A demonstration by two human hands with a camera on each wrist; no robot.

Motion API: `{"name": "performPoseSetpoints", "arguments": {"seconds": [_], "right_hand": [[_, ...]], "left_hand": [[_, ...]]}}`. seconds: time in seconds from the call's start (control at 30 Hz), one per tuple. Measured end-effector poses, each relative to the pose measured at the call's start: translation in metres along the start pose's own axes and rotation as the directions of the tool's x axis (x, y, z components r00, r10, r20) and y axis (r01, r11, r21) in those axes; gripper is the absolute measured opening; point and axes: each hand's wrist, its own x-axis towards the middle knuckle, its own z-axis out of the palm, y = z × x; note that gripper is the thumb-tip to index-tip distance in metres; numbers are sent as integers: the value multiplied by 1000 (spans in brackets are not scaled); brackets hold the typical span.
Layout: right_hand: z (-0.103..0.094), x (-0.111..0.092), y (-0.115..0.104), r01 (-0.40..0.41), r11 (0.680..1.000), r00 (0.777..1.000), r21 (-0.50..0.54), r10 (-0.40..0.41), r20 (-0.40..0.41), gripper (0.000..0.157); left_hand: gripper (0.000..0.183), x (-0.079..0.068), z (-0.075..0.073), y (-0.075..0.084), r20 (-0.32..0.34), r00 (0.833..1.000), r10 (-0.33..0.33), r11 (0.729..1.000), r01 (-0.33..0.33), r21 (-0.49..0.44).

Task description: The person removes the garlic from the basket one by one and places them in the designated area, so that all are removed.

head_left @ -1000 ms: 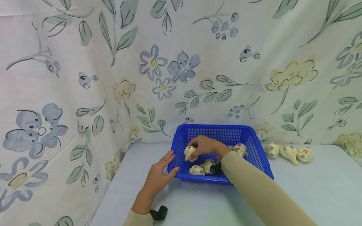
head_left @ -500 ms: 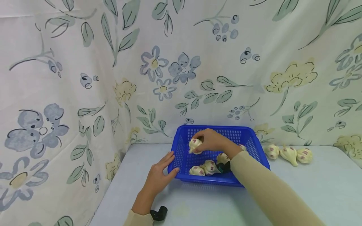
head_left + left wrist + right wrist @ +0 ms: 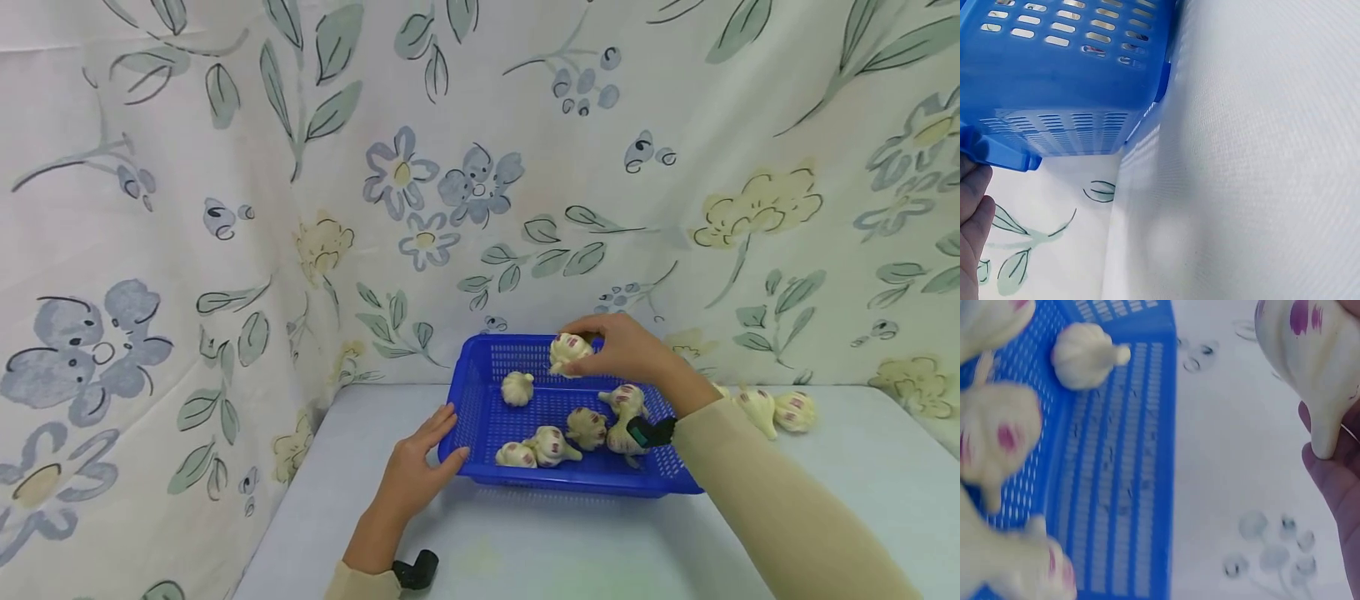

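A garlic bulb point(image 3: 570, 354) with purple marks is pinched by my right hand point(image 3: 626, 350) above the back of the blue plastic basket point(image 3: 570, 483). In the right wrist view this garlic bulb point(image 3: 1304, 344) hangs beyond the basket wall, stem toward the fingers. A whiter garlic bulb point(image 3: 517, 389) lies alone near the basket's back left. Several more bulbs, such as one garlic bulb point(image 3: 551, 446), lie along the front and right inside. Outstretched fingers of my left hand point(image 3: 416, 467) touch the basket's left rim, with the thumb at its front left corner.
Outside the basket, on its right, several garlic bulbs point(image 3: 793, 410) sit on the white table point(image 3: 517, 550), partly behind the right forearm. A floral cloth point(image 3: 450, 292) hangs close behind the basket. Dark wrist cameras point(image 3: 416, 569) are strapped to both wrists.
My right hand has lifted its garlic bulb up and to the right, uncovering the whiter bulb and those on the right. My left hand stays at the basket's rim.
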Motion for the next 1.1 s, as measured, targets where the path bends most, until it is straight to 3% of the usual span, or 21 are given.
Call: {"name": "performPoseSetpoints", "arguments": {"seconds": [0.33,0.53,0.83,0.93,1.1], "right_hand": [[-46,-54,24,-129,988,987,-83,120,-108,70],[-69,-89,53,-246,967,954,-70,229,-195,76],[-91,-138,115,-427,904,860,-29,396,-322,86],[-94,-154,137,-471,881,810,37,449,-376,87],[-97,-178,172,-558,814,698,163,566,-439,92]], "left_hand": [[55,-1,-1,0,-4,1000,6,1000,-5,22],[55,-1,-1,1,-3,1000,3,998,-3,56],[55,-1,-3,2,-18,999,49,993,-46,112],[55,-1,-3,2,-15,999,48,991,-45,125],[56,0,-1,3,-1,1000,31,991,-30,131]]}}
